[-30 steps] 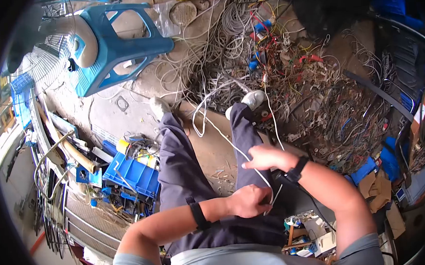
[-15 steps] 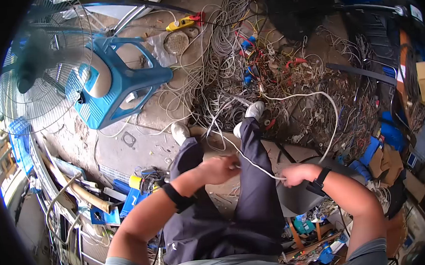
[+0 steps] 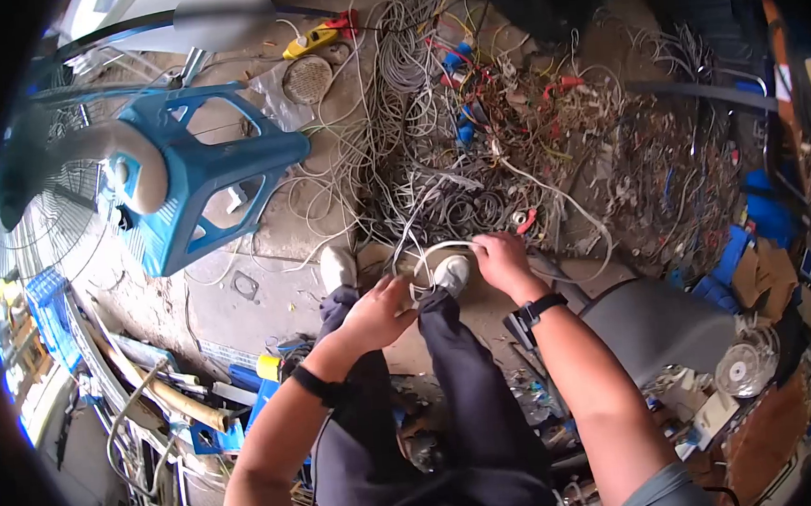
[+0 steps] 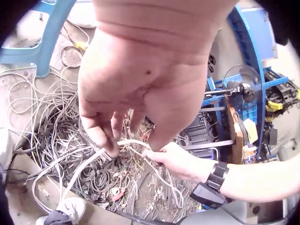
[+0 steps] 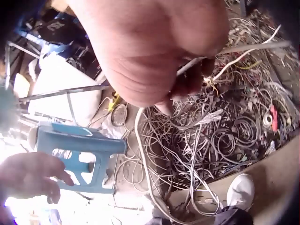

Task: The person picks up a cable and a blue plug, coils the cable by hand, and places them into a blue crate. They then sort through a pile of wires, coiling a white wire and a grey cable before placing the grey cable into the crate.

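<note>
In the head view a white cable (image 3: pixel 440 248) arcs over the shoes and runs into my right hand (image 3: pixel 506 263), which grips it between curled fingers and thumb. The right wrist view also has the cable (image 5: pixel 142 150) hanging in a long bend below that hand. My left hand (image 3: pixel 379 313) hovers left of the cable with its fingers loosely bent. Nothing shows in the left hand (image 5: pixel 33 177) in the right wrist view, where it is well apart from the cable. Beyond the right hand, another stretch of cable loops over the scrap heap (image 3: pixel 597 164).
A blue plastic stool (image 3: pixel 221 172) with a fan (image 3: pixel 45 203) beside it stands at the left. Tangled cables (image 3: pixel 410 46) lie ahead. A yellow tool (image 3: pixel 311 40) is on the floor. A dark grey panel (image 3: pixel 660 324) and cardboard (image 3: pixel 760 275) are at the right.
Both hands have gone from near the lap forward toward the feet. The right hand has moved forward and left with the cable. The left hand has shifted left, its fingers now looser.
</note>
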The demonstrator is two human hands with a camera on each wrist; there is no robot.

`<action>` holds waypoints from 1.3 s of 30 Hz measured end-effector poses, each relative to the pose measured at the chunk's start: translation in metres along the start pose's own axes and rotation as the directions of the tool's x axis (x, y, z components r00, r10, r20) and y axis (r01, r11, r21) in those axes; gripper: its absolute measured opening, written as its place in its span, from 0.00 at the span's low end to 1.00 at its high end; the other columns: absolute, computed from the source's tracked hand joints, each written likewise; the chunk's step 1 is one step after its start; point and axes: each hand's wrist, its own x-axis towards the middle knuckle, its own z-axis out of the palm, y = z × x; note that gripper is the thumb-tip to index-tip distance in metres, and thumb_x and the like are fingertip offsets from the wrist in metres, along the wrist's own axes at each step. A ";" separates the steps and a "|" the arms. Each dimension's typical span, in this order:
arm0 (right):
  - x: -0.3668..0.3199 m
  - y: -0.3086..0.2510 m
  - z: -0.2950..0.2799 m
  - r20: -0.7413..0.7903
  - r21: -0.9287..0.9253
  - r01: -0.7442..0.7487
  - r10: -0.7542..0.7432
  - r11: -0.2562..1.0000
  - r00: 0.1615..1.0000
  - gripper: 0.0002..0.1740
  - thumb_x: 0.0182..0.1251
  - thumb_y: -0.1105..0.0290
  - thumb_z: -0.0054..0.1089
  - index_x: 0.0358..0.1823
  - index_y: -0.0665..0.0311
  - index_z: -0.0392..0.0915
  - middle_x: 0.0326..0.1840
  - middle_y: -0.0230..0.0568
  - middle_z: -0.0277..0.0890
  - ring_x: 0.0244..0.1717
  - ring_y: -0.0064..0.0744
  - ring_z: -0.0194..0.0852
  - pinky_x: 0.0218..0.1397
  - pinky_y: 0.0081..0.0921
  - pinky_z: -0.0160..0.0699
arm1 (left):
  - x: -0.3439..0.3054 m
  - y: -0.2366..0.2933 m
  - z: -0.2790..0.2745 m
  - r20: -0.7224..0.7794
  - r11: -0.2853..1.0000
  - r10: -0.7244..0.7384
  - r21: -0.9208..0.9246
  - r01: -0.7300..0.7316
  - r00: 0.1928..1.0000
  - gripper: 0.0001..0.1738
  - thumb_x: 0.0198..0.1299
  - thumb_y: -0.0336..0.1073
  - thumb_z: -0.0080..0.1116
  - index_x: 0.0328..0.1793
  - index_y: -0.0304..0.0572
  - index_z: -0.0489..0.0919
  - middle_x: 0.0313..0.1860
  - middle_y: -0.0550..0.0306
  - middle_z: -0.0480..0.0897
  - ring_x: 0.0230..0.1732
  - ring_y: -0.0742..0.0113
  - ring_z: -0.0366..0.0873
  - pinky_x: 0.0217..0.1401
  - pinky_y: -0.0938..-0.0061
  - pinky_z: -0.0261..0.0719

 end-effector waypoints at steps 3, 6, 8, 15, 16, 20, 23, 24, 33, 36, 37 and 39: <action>0.023 -0.001 0.054 0.020 0.404 0.002 -0.011 0.915 1.000 0.10 0.61 0.71 0.61 0.42 0.66 0.83 0.37 0.52 0.82 0.42 0.47 0.82 0.44 0.33 0.78 | 0.059 -0.019 0.012 0.000 0.986 -0.061 0.154 0.060 0.998 0.46 0.54 0.46 0.63 0.75 0.44 0.53 0.68 0.38 0.64 0.59 0.39 0.73 0.59 0.56 0.75; 0.041 0.015 0.092 0.154 0.568 -0.076 -0.014 0.820 0.988 0.12 0.61 0.71 0.62 0.45 0.67 0.83 0.38 0.45 0.84 0.39 0.32 0.82 0.45 0.29 0.77 | 0.124 -0.062 0.025 0.245 0.915 -0.190 0.394 0.081 0.951 0.40 0.60 0.55 0.57 0.73 0.44 0.60 0.60 0.41 0.75 0.57 0.43 0.76 0.57 0.56 0.76; 0.059 0.049 0.112 0.316 0.655 -0.178 -0.052 0.734 0.947 0.14 0.58 0.72 0.62 0.46 0.65 0.83 0.39 0.45 0.84 0.40 0.34 0.82 0.46 0.29 0.78 | 0.164 -0.098 0.040 0.442 0.916 -0.207 0.402 0.014 0.873 0.28 0.63 0.54 0.53 0.61 0.41 0.74 0.49 0.45 0.83 0.53 0.45 0.79 0.55 0.55 0.77; 0.152 0.142 0.123 -0.323 -0.255 0.134 -0.215 0.958 0.922 0.26 0.50 0.70 0.67 0.54 0.57 0.75 0.56 0.39 0.68 0.51 0.43 0.74 0.54 0.37 0.76 | 0.249 -0.220 0.076 0.348 0.617 -0.158 0.766 -0.183 0.924 0.15 0.60 0.39 0.49 0.47 0.39 0.80 0.41 0.48 0.85 0.41 0.52 0.85 0.39 0.59 0.83; 0.167 0.147 0.118 -0.298 -0.356 0.134 -0.248 0.925 0.922 0.27 0.50 0.68 0.69 0.55 0.57 0.75 0.58 0.41 0.68 0.52 0.44 0.74 0.54 0.39 0.76 | 0.261 -0.232 0.082 0.348 0.615 -0.117 0.761 -0.207 0.930 0.19 0.61 0.44 0.48 0.48 0.37 0.78 0.39 0.46 0.85 0.40 0.50 0.85 0.37 0.58 0.83; 0.218 0.176 0.136 -0.169 -0.625 0.097 -0.256 0.774 0.952 0.30 0.44 0.60 0.75 0.51 0.57 0.76 0.56 0.43 0.69 0.52 0.48 0.73 0.52 0.41 0.76 | 0.308 -0.230 0.106 0.175 0.575 0.191 0.777 -0.255 0.966 0.32 0.61 0.62 0.49 0.47 0.36 0.77 0.39 0.46 0.82 0.40 0.51 0.83 0.39 0.60 0.82; 0.238 0.192 0.158 -0.192 -0.743 0.010 -0.228 0.669 0.955 0.13 0.51 0.62 0.65 0.39 0.56 0.82 0.45 0.41 0.76 0.49 0.44 0.75 0.49 0.39 0.75 | 0.338 -0.223 0.120 0.159 0.580 -0.007 0.805 -0.126 0.987 0.30 0.60 0.62 0.52 0.48 0.39 0.79 0.41 0.46 0.83 0.43 0.51 0.84 0.42 0.61 0.82; 0.234 0.198 0.161 -0.189 -0.778 0.011 -0.250 0.628 0.950 0.09 0.54 0.64 0.61 0.37 0.56 0.83 0.42 0.41 0.78 0.48 0.43 0.76 0.50 0.39 0.75 | 0.341 -0.223 0.124 0.139 0.598 -0.085 0.799 -0.061 0.987 0.29 0.60 0.61 0.53 0.48 0.41 0.79 0.42 0.46 0.84 0.44 0.50 0.84 0.44 0.60 0.82; 0.176 0.205 0.049 -0.293 -0.544 -0.212 0.052 0.812 0.955 0.10 0.56 0.68 0.61 0.39 0.58 0.84 0.46 0.44 0.77 0.54 0.44 0.75 0.56 0.39 0.75 | 0.335 -0.242 0.129 0.277 0.570 -0.137 0.807 -0.153 0.951 0.21 0.60 0.47 0.50 0.50 0.41 0.79 0.46 0.45 0.84 0.51 0.49 0.81 0.52 0.56 0.80; 0.170 0.210 0.058 -0.446 -0.540 -0.242 -0.031 0.806 0.894 0.17 0.56 0.74 0.57 0.48 0.55 0.81 0.52 0.45 0.73 0.58 0.46 0.70 0.61 0.40 0.71 | 0.329 -0.238 0.123 0.312 0.520 -0.199 0.837 -0.169 0.929 0.21 0.59 0.47 0.50 0.49 0.41 0.81 0.46 0.44 0.83 0.51 0.49 0.81 0.52 0.57 0.81; 0.169 0.203 0.063 -0.364 -0.532 -0.138 -0.079 0.835 0.928 0.24 0.54 0.78 0.54 0.54 0.53 0.78 0.56 0.45 0.69 0.61 0.48 0.66 0.64 0.42 0.68 | 0.322 -0.236 0.120 0.262 0.525 -0.193 0.842 -0.126 0.945 0.21 0.59 0.47 0.53 0.49 0.40 0.83 0.49 0.48 0.84 0.53 0.54 0.82 0.53 0.62 0.81; 0.173 0.204 0.081 -0.351 -0.584 0.013 -0.267 0.812 0.897 0.27 0.53 0.78 0.55 0.57 0.53 0.76 0.55 0.45 0.70 0.61 0.48 0.66 0.64 0.43 0.67 | 0.315 -0.234 0.111 0.245 0.504 -0.225 0.858 -0.103 0.943 0.19 0.59 0.45 0.53 0.49 0.40 0.83 0.49 0.48 0.84 0.53 0.53 0.82 0.52 0.62 0.81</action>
